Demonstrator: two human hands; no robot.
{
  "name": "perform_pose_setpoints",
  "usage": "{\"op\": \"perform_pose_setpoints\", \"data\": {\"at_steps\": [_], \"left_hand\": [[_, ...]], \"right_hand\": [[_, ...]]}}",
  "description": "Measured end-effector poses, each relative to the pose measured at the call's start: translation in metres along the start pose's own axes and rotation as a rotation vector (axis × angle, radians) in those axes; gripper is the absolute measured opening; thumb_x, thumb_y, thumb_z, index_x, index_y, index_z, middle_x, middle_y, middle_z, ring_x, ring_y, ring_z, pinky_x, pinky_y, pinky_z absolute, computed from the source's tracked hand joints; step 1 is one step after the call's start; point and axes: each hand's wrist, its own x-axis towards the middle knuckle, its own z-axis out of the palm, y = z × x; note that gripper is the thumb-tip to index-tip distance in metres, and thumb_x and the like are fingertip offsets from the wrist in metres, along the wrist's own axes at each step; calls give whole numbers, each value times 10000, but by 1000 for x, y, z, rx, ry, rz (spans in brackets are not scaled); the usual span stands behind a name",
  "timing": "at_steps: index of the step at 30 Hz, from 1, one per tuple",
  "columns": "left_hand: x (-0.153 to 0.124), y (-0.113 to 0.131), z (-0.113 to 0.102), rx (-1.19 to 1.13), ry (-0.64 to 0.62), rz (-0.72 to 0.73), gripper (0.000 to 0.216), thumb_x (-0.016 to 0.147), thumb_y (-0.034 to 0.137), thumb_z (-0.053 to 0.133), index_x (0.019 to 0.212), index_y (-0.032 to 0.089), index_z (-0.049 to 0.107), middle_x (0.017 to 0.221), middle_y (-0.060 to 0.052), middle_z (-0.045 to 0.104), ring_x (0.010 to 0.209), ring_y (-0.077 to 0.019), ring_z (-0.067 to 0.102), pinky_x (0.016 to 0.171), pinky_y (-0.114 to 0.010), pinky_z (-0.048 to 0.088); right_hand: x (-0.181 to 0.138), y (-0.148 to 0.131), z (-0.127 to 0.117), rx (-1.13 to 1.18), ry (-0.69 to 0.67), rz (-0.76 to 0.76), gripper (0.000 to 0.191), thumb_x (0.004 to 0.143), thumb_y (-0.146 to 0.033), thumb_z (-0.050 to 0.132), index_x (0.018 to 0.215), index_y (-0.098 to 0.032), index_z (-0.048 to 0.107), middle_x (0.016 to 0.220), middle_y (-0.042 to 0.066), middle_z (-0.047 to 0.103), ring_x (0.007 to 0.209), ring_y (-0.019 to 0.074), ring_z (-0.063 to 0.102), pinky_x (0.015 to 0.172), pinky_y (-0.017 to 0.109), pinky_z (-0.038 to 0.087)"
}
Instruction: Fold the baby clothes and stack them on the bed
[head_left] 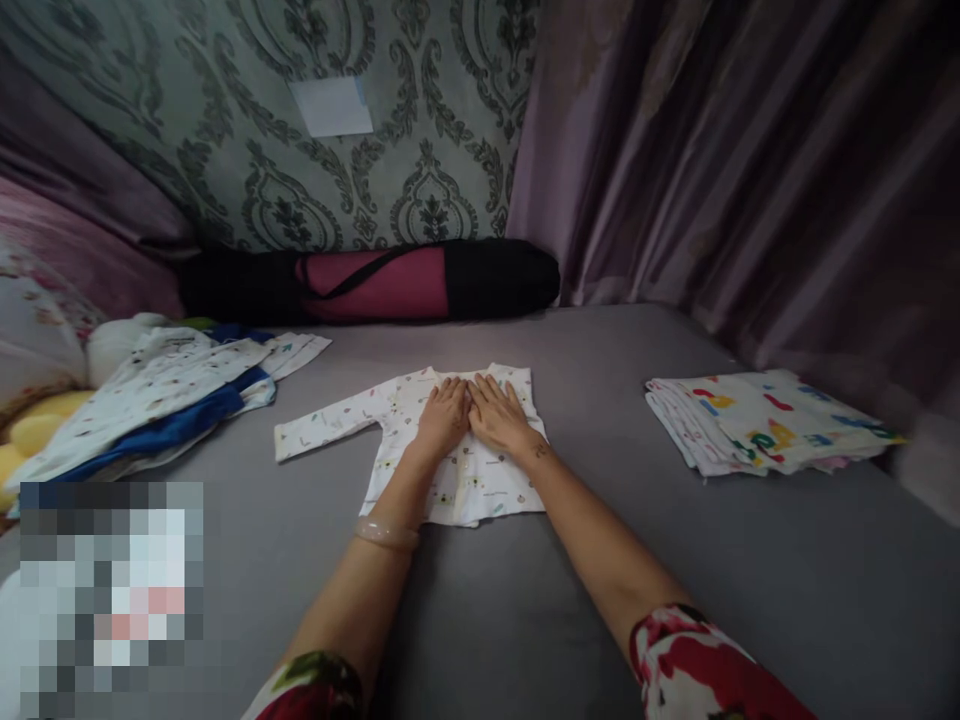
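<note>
A small white printed long-sleeved baby top (pixel 465 480) lies flat on the grey bed surface (pixel 600 560), one sleeve stretched out to the left. My left hand (pixel 442 415) rests flat on the upper middle of the top, fingers stretched out. My right hand (pixel 496 412) lies flat beside it, touching it, fingers also extended. Neither hand holds anything. A pale bangle (pixel 386 533) sits on my left wrist.
A folded stack of white printed clothes (pixel 765 420) lies at the right. A loose pile of white and blue clothes (pixel 165 395) lies at the left by pillows. A black and pink roll bag (pixel 375 282) lies along the patterned wall. Purple curtain (pixel 750 180) hangs at the right.
</note>
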Motion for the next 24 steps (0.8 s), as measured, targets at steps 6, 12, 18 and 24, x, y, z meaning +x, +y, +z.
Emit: {"op": "perform_pose_setpoints", "data": {"at_steps": [6,12,18,24], "left_hand": [[-4,-2,2,12,13,-54,535,971,337,257,1433,88,358,1502,-154,345,1422,-255,240,1155,-442,179],[-4,1,4,27,25,-100,551,956,334,267,1435,74,354,1507,-164,327,1421,-272,238,1151,-472,175],[-5,3,2,22,16,-163,571,927,273,274,1431,10,332,1517,-192,291,1425,-287,219,1155,-466,163],[-3,0,2,-23,-15,-188,581,928,313,286,1439,38,320,1529,-179,271,1435,-278,188,1157,-461,151]], "right_hand": [[1,7,2,-7,0,61,557,953,-305,232,1484,-150,295,1563,41,226,1437,204,150,1158,398,49],[5,20,7,-56,72,199,602,946,-321,262,1466,-19,282,1548,145,239,1433,235,160,1153,375,65],[5,29,9,-65,140,324,640,936,-349,282,1452,29,280,1537,197,239,1422,289,166,1140,416,116],[3,36,6,-48,162,373,661,932,-371,297,1442,50,286,1528,216,246,1399,310,220,1132,400,148]]}}
